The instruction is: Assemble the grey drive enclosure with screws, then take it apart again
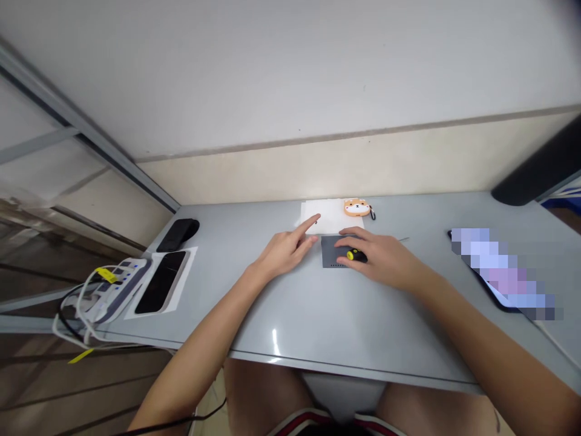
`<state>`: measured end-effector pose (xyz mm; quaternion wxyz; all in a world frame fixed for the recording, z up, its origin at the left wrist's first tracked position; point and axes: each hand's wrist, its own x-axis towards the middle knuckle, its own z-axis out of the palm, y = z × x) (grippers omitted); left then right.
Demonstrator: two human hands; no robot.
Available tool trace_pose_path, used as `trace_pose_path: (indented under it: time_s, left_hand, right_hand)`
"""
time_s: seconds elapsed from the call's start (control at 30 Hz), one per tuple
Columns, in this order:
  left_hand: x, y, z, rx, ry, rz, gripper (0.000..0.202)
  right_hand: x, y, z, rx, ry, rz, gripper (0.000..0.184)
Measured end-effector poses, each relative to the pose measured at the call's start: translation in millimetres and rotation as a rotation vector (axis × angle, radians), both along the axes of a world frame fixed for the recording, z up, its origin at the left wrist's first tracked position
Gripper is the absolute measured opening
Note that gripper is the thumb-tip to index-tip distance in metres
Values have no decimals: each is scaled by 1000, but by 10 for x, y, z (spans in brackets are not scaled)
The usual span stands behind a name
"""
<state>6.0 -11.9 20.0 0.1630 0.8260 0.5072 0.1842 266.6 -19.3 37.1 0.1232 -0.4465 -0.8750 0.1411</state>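
Grey, smooth and glossy, the tabletop [290, 321] throws back a streak of light near its front edge, just beyond the seated person's legs and red-and-white trim [313, 416]. To the left, a dark phone [160, 284] rests on a white sheet [191, 257] beside a pale plastic power strip [121, 289] tangled with cables; to the right lies a device with a blurred screen [499, 272].

In the middle is a flat, dark grey box [328, 251], straight-edged, with a row of tiny holes along its near side. It lies directly under the fingers of the right hand [351, 245], so that hand is the nearer; its right end is hidden, though its long axis seems to run left to right. The same hand looks closed around the black-and-yellow handle of a screwdriver [356, 255], whose butt faces left while the thin shaft emerges to the right, angled slightly away.

The left hand [293, 245], just left of the box, appears to hold nothing: thumb and index finger spread apart, the index reaching over white paper [333, 215] beside a small dark speck [316, 222], too small to identify.

Farther back, a rounded orange-and-white animal-face case [357, 208] with a black clip sits at the paper's corner, before the cream-and-white wall [290, 175].
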Motion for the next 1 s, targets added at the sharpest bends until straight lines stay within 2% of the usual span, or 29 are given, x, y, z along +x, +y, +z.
trace_pose_path:
  time_s: [0.13,0.23,0.37,0.5,0.6,0.67,0.8,0.87,0.93,1.0]
  left_hand:
    - [27,-7,-50,163,46,-51,55]
    - [57,-24,-71,201,70,-92,54]
    - [76,-34,-97,242,67,-18,47]
    - [62,-8,-136,359,46,-25,65]
    - [31,22,-156,379,-13,-65,49]
    - [1,43,-175,376,-68,-155,35]
    - [-50,70,-245,313,-104,-349,92]
    - [-46,63,-265,261,-116,-386,99]
    - [-16,36,-252,231,-146,-391,86]
    - [30,-4,-212,207,-171,-383,61]
  right_hand:
    - [9,35,-57,-14,23,-10,31]
    - [13,41,-60,-16,37,-17,29]
    - [6,32,-42,-21,35,-30,29]
    - [0,32,-29,-35,20,-34,32]
    - [4,39,-27,-49,14,-25,33]
    - [11,43,-32,-53,20,-21,33]
    - [43,57,-52,-33,39,5,30]
    - [72,72,-54,-3,64,13,28]
    - [105,89,-34,55,143,15,26]
    - [137,97,14,146,274,-7,26]
